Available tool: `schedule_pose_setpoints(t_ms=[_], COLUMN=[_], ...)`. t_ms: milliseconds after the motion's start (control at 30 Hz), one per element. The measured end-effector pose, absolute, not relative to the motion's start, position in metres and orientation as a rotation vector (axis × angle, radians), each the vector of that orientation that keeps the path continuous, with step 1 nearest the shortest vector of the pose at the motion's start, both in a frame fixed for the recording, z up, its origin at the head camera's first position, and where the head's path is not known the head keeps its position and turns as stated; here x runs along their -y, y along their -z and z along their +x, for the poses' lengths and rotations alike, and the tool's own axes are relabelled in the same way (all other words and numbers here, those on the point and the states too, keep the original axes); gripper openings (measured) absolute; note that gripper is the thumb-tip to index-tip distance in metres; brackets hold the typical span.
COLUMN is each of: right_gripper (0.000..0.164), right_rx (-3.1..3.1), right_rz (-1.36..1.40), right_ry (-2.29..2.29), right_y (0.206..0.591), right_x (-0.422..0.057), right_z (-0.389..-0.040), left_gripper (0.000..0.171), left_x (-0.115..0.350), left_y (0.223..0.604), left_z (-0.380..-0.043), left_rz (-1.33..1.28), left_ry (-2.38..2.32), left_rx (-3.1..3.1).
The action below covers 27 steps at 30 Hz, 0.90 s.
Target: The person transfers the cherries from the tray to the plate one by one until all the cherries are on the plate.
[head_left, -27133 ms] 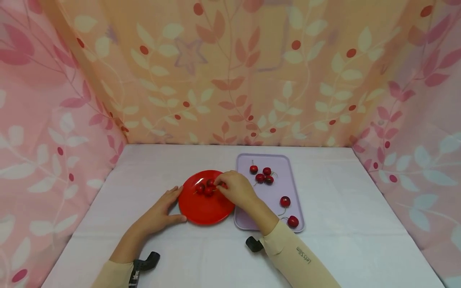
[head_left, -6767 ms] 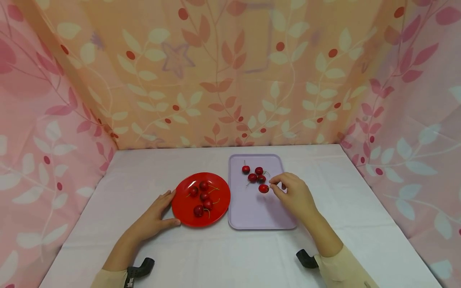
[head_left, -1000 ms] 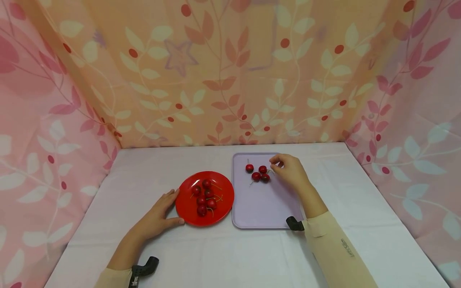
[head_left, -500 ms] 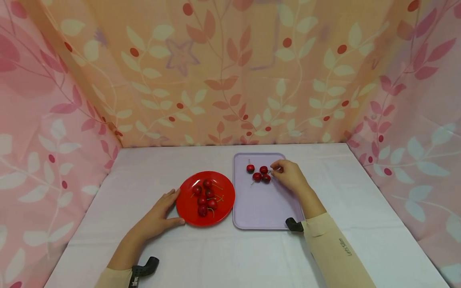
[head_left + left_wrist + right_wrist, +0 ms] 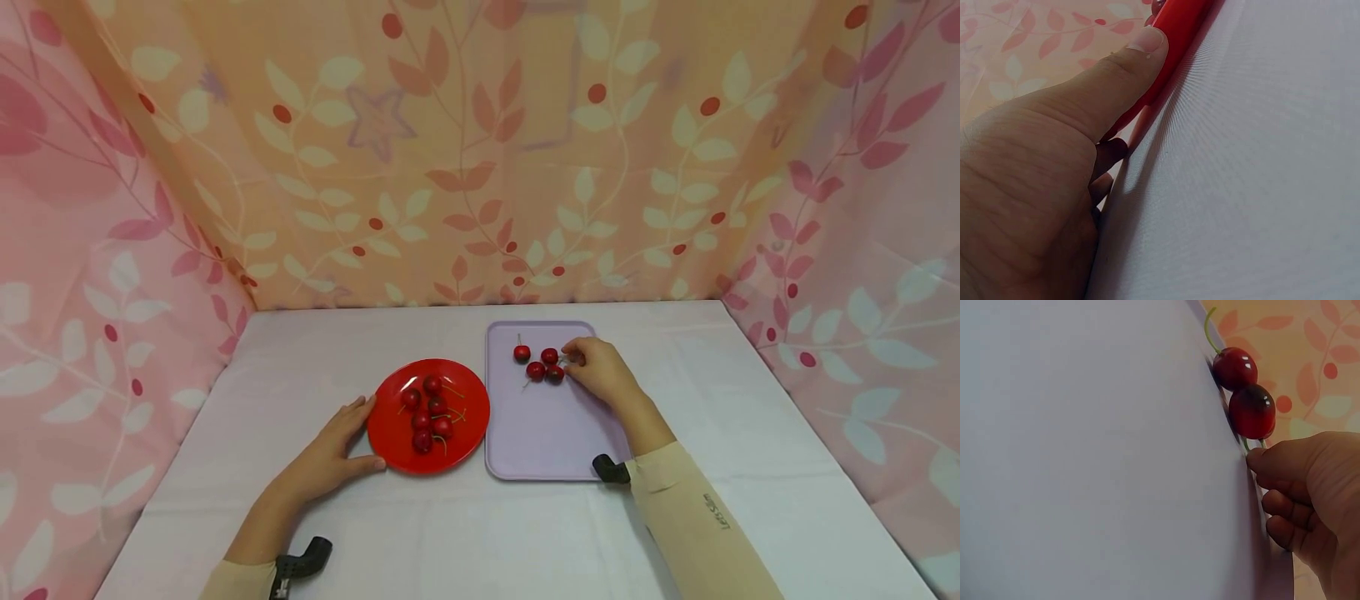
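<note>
My left hand (image 5: 330, 450) rests against the left rim of a red plate (image 5: 465, 442), its thumb and fingers spread along the edge. In the left wrist view the thumb (image 5: 1129, 69) touches the plate's side (image 5: 1175, 47). Several red cherries with stems (image 5: 422, 419) lie in the plate. On the lilac tray (image 5: 555, 442) my right hand (image 5: 603, 371) is at a small group of cherries (image 5: 536, 371), thumb and fingertips together at their stems. From the right wrist, the thumb and forefinger pinch a green stem below a dark red cherry (image 5: 1252, 411); which stems they hold is partly hidden.
One cherry (image 5: 522, 353) sits apart at the tray's upper left, its stem pointing up. Plate and tray stand side by side, nearly touching, on a white cloth-covered table (image 5: 450, 533). Floral curtains (image 5: 480, 167) enclose the back and both sides.
Since a second ago my right hand has come down and slightly left to the cherry stems. Earlier, cherries were carried from the tray to the plate. My left hand has stayed on the rim.
</note>
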State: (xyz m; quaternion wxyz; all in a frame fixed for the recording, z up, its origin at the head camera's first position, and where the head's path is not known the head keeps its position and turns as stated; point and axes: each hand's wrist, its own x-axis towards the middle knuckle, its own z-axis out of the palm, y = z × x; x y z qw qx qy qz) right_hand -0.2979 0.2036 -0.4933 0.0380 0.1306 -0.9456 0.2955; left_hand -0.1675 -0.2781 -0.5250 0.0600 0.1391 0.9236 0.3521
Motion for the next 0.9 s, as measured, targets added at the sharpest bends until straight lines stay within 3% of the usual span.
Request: schedule_pose_setpoints(t_ms=[400, 900], right_gripper=[0.013, 0.008], right_rx=[2.893, 2.715], right_rz=[0.327, 0.137], right_ry=[-0.84, -1.172], right_y=[0.4939, 0.4887], right_x=[-0.1987, -0.1963], right_z=[-0.3035, -0.2986], left_gripper=[0.107, 0.107], left_x=[0.2785, 0.2784], left_y=[0.5265, 0.5261], left_z=[-0.1679, -0.1683], left_rz=[0.429, 0.457], left_ry=[-1.057, -1.065], left_rx=[-2.807, -2.813])
